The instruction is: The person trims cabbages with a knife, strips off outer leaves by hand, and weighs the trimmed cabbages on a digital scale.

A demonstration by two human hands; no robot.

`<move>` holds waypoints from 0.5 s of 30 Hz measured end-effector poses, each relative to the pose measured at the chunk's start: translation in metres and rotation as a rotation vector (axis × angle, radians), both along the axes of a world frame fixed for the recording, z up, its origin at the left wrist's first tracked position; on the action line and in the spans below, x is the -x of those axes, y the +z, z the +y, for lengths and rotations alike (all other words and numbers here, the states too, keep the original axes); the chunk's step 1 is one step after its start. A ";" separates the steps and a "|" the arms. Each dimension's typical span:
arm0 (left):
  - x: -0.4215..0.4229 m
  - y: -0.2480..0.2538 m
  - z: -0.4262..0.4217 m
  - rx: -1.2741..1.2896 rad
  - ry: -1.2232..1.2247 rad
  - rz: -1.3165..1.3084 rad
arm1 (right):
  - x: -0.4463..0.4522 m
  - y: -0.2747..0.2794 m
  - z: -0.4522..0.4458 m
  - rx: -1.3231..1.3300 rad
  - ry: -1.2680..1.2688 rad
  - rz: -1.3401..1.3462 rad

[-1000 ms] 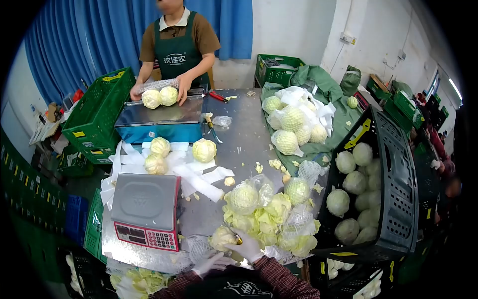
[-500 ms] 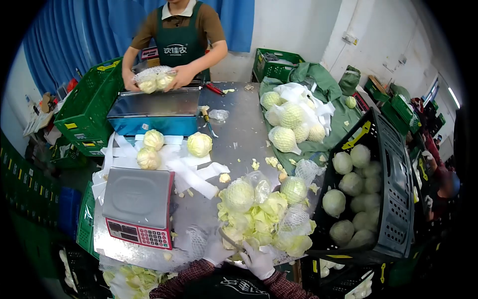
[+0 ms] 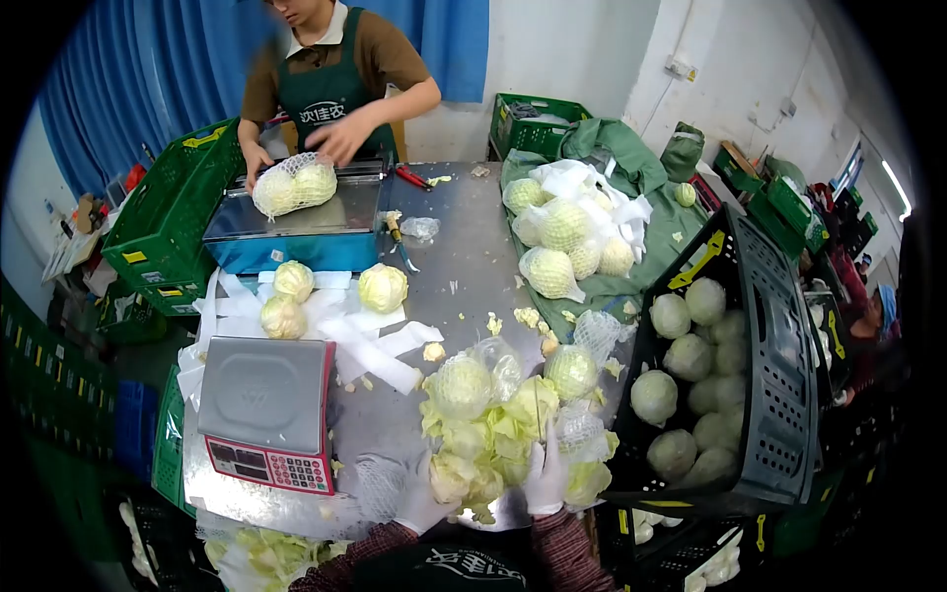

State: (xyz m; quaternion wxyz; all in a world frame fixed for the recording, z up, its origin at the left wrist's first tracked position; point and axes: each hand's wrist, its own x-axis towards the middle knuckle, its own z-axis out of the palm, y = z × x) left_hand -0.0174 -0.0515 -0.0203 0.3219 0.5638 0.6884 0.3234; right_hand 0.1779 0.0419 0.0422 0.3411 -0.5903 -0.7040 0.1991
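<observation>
Head view: left hand (image 3: 422, 507) grasping cabbage (image 3: 453, 478) from left side; right hand (image 3: 546, 482) gripping knife (image 3: 539, 412) (blade upward).

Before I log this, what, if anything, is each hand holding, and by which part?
The left hand cups a cabbage at its left side; grip unclear. The right hand appears to hold a knife by its hidden handle.

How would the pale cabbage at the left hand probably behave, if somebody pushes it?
The pale cabbage would probably roll, being roundish, though the loose leaves beside it may slow it. Its surface looks leafy rather than hard, so it might tear a little.
</observation>
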 end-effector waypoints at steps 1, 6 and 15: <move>0.003 -0.001 -0.004 0.000 0.000 -0.021 | -0.001 0.027 -0.004 0.294 0.047 0.050; 0.011 0.033 0.009 0.148 -0.060 0.062 | 0.043 0.008 -0.037 0.269 0.273 -0.205; 0.061 0.069 -0.008 0.095 -0.263 -0.796 | 0.011 -0.005 0.007 0.155 0.056 0.227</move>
